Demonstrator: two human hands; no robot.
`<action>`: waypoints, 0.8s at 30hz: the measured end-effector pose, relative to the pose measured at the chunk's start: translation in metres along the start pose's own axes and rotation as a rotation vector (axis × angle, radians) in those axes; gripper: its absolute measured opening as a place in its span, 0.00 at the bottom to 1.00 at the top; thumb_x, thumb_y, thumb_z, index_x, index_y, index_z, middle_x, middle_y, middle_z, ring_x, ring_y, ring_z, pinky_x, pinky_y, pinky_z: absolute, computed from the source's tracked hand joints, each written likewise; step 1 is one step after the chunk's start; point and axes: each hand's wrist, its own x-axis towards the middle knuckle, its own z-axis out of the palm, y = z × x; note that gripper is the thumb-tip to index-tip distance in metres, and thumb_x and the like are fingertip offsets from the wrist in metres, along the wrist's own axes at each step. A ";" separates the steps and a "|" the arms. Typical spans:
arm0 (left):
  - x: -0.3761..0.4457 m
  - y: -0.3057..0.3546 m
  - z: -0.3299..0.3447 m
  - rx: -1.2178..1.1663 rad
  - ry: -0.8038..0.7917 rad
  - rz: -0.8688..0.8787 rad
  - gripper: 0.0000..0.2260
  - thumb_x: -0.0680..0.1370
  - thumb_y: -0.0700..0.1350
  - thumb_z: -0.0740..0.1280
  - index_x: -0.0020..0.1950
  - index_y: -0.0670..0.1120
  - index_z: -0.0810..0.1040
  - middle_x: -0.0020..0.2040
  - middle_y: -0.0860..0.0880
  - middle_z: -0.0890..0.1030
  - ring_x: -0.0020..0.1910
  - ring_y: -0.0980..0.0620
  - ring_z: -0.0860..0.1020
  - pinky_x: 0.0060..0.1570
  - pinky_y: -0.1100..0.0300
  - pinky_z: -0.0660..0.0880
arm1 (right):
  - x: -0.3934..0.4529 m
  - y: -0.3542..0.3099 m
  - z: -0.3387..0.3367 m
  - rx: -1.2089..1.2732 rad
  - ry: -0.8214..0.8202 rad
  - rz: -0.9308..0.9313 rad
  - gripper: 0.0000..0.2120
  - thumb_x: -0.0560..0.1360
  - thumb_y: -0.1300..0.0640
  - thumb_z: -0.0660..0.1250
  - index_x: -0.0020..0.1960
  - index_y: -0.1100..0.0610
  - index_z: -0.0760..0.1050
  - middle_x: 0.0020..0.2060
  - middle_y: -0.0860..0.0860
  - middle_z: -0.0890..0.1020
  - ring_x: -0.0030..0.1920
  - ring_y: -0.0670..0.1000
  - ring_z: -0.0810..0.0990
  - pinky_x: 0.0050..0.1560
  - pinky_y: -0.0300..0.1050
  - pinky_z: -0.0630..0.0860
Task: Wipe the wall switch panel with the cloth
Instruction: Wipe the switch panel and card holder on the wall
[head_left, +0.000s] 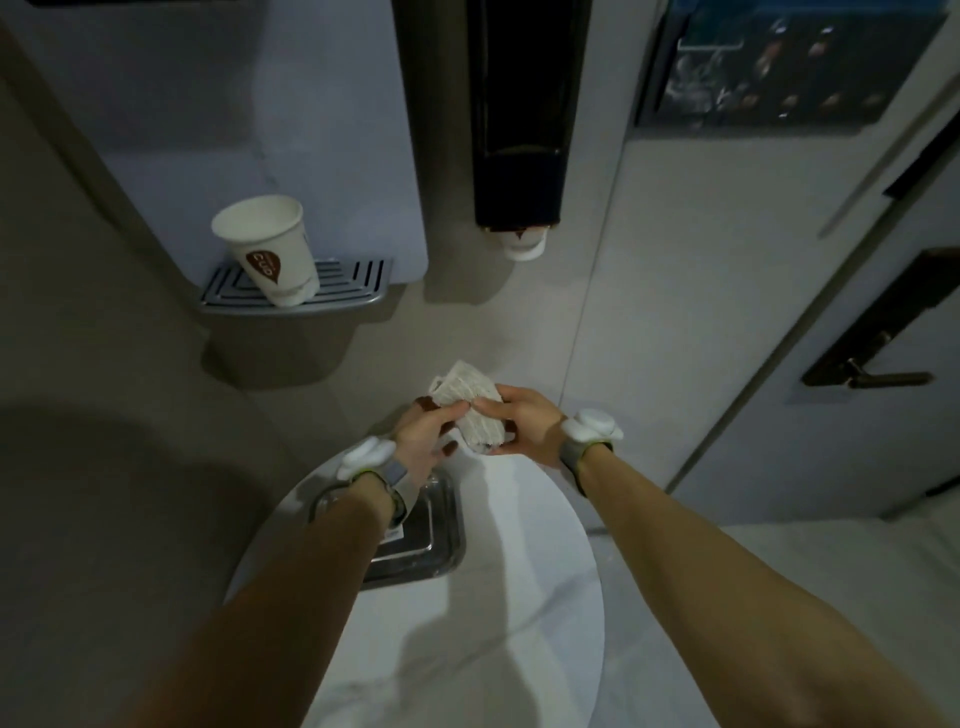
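Note:
A folded off-white woven cloth (470, 400) is held in front of me at mid-frame, above a round white table. My left hand (423, 436) grips its left edge with thumb and fingers. My right hand (524, 423) pinches its right side and lower end. Both wrists wear a strap with a white device. No wall switch panel shows in this view.
A paper cup (270, 249) stands on the drip tray (332, 301) of a wall water dispenser at upper left. A black cup dispenser (519, 130) hangs at top centre. A metal tray (421, 540) lies on the round white table (519, 571). A door with a dark handle (883, 379) is at right.

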 end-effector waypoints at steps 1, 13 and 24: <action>-0.004 0.003 0.004 -0.008 -0.014 -0.022 0.24 0.65 0.48 0.75 0.60 0.48 0.77 0.61 0.44 0.80 0.61 0.42 0.76 0.60 0.43 0.73 | -0.003 -0.005 -0.001 0.019 -0.023 -0.013 0.15 0.77 0.59 0.66 0.63 0.58 0.74 0.54 0.57 0.81 0.56 0.59 0.79 0.58 0.58 0.78; -0.026 0.052 0.051 0.324 0.013 0.404 0.12 0.72 0.33 0.67 0.51 0.48 0.76 0.45 0.49 0.79 0.40 0.53 0.75 0.39 0.61 0.70 | -0.036 -0.053 -0.021 -0.028 0.247 -0.122 0.05 0.77 0.62 0.65 0.44 0.54 0.71 0.41 0.58 0.79 0.36 0.54 0.79 0.32 0.44 0.80; -0.043 0.064 0.096 0.793 0.030 0.771 0.12 0.66 0.46 0.72 0.48 0.47 0.80 0.51 0.53 0.76 0.50 0.48 0.78 0.52 0.61 0.73 | -0.064 -0.083 -0.045 0.159 0.256 -0.151 0.12 0.77 0.65 0.59 0.58 0.61 0.77 0.46 0.59 0.81 0.40 0.54 0.81 0.43 0.49 0.82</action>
